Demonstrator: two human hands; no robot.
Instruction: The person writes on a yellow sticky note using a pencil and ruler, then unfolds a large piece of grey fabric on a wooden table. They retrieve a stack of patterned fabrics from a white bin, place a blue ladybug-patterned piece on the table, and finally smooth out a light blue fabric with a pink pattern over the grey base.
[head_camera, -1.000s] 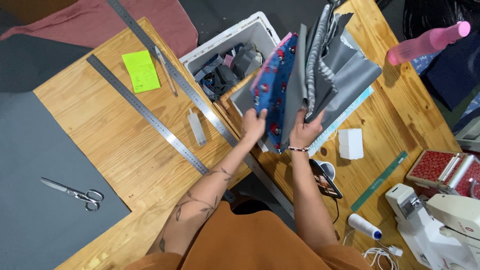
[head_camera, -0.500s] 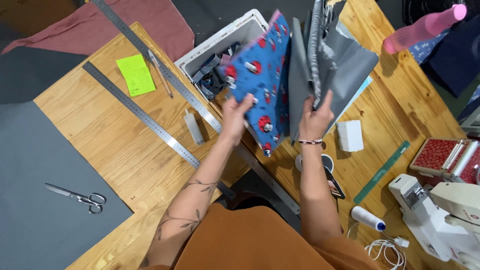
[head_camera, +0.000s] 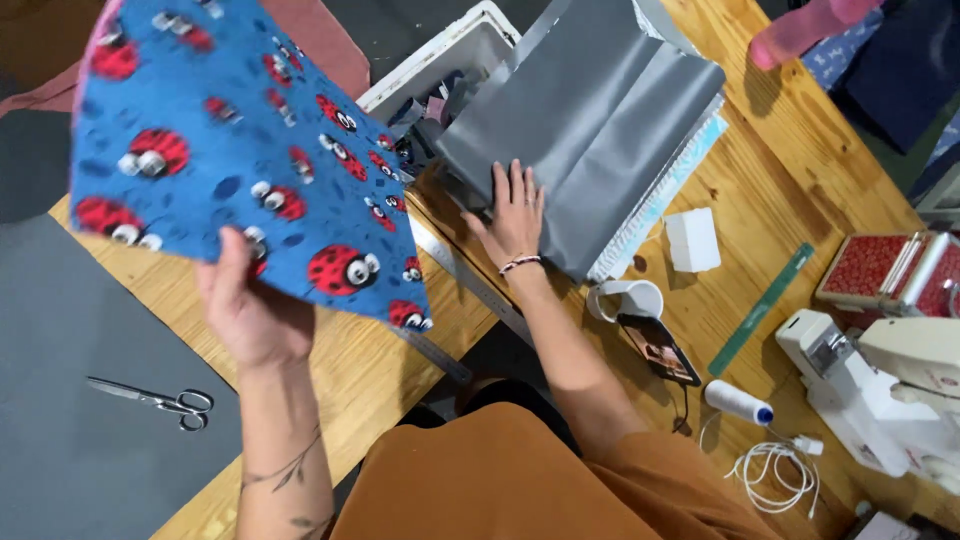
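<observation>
Two hands are seen above a wooden table (head_camera: 380, 370): nearest, at the left, the left hand (head_camera: 252, 310) is raised clear of the surface, its thumb pinched over the near edge of a blue ladybird-print fabric (head_camera: 240, 150), with scissors (head_camera: 155, 400) lying well apart on the grey sheet (head_camera: 70, 380) below. Farther right, the right hand (head_camera: 512, 215) is laid flat with fingers spread on the near-left edge of the folded grey fabric (head_camera: 590, 130). Beyond its left edge a white bin (head_camera: 440, 60) of scraps is set, while open tabletop is left between the grey fabric and a white block (head_camera: 692, 240).
</observation>
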